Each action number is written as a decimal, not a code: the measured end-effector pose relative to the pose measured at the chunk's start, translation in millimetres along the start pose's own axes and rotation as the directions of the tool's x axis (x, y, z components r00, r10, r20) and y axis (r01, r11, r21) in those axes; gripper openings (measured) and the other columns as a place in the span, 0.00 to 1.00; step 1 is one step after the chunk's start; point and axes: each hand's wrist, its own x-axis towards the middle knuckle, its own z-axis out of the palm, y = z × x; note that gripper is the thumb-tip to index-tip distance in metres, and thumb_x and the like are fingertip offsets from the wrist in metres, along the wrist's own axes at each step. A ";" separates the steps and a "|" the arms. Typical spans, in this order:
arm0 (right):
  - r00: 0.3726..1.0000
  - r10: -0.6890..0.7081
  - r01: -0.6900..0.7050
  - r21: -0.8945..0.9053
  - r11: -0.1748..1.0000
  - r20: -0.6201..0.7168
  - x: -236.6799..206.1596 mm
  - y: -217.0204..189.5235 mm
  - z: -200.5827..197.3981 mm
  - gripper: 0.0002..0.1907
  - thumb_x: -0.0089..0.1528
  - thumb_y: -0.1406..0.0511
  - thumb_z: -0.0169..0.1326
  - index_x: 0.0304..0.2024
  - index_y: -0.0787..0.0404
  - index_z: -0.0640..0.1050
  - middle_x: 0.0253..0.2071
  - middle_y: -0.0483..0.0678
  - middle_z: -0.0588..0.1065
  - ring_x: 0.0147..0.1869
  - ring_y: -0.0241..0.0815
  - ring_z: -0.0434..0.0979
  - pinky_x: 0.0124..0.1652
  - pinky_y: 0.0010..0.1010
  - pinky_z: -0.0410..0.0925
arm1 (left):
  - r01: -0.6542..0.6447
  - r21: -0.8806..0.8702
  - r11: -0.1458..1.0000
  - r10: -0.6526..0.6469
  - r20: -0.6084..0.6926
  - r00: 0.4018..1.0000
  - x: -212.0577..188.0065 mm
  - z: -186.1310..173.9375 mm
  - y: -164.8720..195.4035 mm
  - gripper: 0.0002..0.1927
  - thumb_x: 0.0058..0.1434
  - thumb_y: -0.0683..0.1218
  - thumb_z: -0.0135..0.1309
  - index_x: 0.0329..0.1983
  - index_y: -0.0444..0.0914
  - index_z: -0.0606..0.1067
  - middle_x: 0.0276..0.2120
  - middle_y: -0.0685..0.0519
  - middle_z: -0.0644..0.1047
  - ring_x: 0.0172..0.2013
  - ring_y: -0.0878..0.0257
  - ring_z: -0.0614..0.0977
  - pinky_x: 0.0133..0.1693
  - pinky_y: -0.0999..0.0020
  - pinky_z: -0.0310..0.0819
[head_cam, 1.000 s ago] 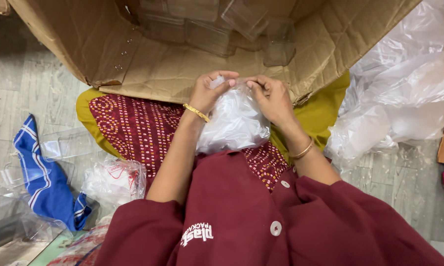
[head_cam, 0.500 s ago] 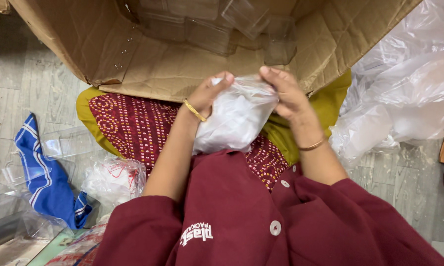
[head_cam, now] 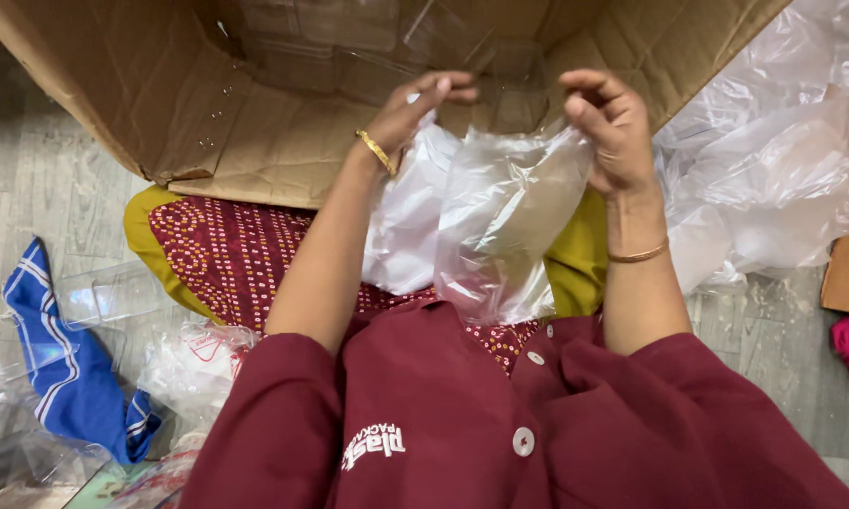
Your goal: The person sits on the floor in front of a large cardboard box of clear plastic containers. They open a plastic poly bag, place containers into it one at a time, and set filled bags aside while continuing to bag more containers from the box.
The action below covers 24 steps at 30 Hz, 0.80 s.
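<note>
Left hand (head_cam: 415, 108), right hand (head_cam: 608, 123) hold one plastic bag (head_cam: 509, 217).

A maroon button-up coat (head_cam: 500, 424) with white buttons and white chest lettering; thin gold bangles on the left wrist (head_cam: 377, 151) and right wrist (head_cam: 637, 254).

Grey floor (head_cam: 48, 188), blue cloth (head_cam: 66, 377), clear plastic heap (head_cam: 773, 179), cardboard box (head_cam: 283, 141)

A packing workshop floor: open cardboard carton (head_cam: 283, 141), heaped clear plastic bags (head_cam: 773, 160)
</note>
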 end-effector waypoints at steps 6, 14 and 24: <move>0.999 0.048 -0.047 -0.078 0.996 0.016 11.0 27.7 -1.9 0.11 0.65 0.71 0.63 0.50 0.64 0.80 0.43 0.44 0.80 0.47 0.31 0.78 0.50 0.22 0.72 | 0.138 -0.008 0.990 -0.132 0.236 0.963 -3.1 39.4 24.0 0.31 0.65 0.59 0.54 0.67 0.40 0.71 0.54 0.57 0.81 0.33 0.72 0.74 0.36 0.78 0.71; 0.999 0.032 -0.026 -0.213 0.977 0.024 18.9 27.8 10.6 0.10 0.64 0.72 0.65 0.47 0.64 0.81 0.45 0.45 0.79 0.48 0.31 0.78 0.51 0.22 0.73 | 0.145 -0.014 0.989 -0.130 0.355 0.926 2.8 44.4 8.0 0.18 0.68 0.51 0.61 0.53 0.34 0.79 0.37 0.58 0.76 0.42 0.72 0.77 0.47 0.75 0.71; 0.923 0.376 -0.372 -0.059 0.926 0.080 15.1 31.4 3.5 0.05 0.67 0.66 0.59 0.42 0.63 0.81 0.38 0.45 0.80 0.39 0.31 0.78 0.39 0.23 0.72 | 0.205 -0.345 0.916 -0.127 0.235 0.964 -1.8 39.5 11.6 0.07 0.69 0.47 0.57 0.43 0.39 0.77 0.34 0.56 0.79 0.32 0.72 0.77 0.36 0.77 0.74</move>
